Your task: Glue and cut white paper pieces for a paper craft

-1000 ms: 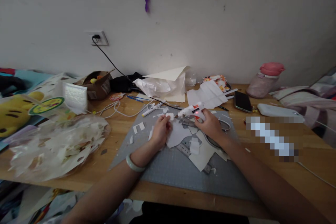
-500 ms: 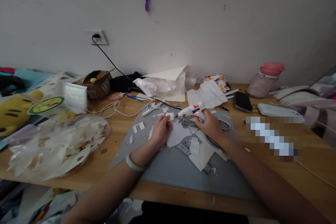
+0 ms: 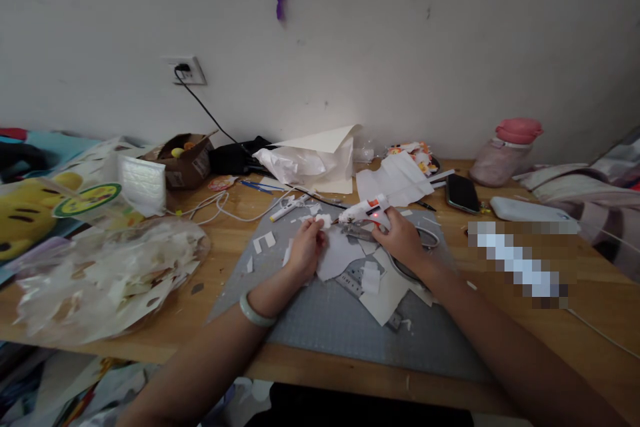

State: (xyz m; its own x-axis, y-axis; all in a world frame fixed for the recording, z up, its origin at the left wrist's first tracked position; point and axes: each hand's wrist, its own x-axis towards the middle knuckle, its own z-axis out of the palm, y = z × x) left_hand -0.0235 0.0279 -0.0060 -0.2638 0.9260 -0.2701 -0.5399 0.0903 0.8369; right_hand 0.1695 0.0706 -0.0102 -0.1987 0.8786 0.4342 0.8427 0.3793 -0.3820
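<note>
Glue gun [image 3: 367, 209] in my right hand [image 3: 400, 238], nozzle at scrap [image 3: 324, 221] pinched by my left hand [image 3: 305, 250]; more pieces [image 3: 370, 278] lie unglued.

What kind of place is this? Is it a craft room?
Probably a craft desk at home. The right hand holds a hot glue gun, the left hand pinches a small white paper piece, and paper scraps lie on a grey cutting mat.
</note>
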